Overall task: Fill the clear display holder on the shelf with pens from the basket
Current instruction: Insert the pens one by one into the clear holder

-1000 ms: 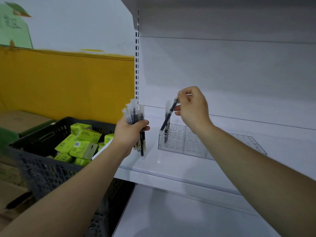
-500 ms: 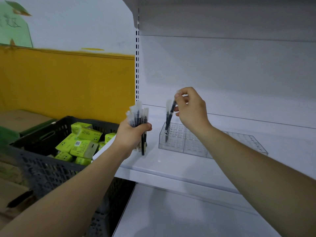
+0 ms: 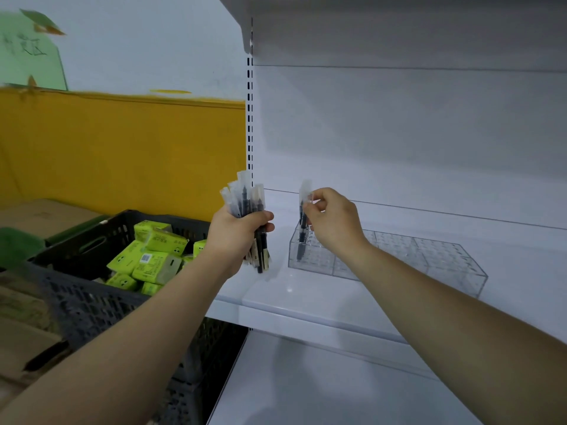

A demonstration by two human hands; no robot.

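Note:
A clear display holder (image 3: 429, 256) with a grid of holes stands on the white shelf (image 3: 306, 296). My left hand (image 3: 236, 234) grips a bundle of wrapped black pens (image 3: 245, 204), held upright just left of the holder. My right hand (image 3: 334, 222) pinches the top of one wrapped pen (image 3: 303, 222) that stands upright in the holder's far left corner, its lower end down inside a hole. Whether a second pen stands beside it I cannot tell.
A dark plastic basket (image 3: 86, 299) with several lime-green packets (image 3: 150, 259) sits left of the shelf. Cardboard boxes (image 3: 36, 216) lie behind it against a yellow wall. Another shelf (image 3: 399, 32) hangs overhead and a lower shelf (image 3: 322, 388) lies beneath.
My right hand has tipped the slanted pen upright and lowered it into the holder's left corner. My left hand with the bundle has shifted slightly right.

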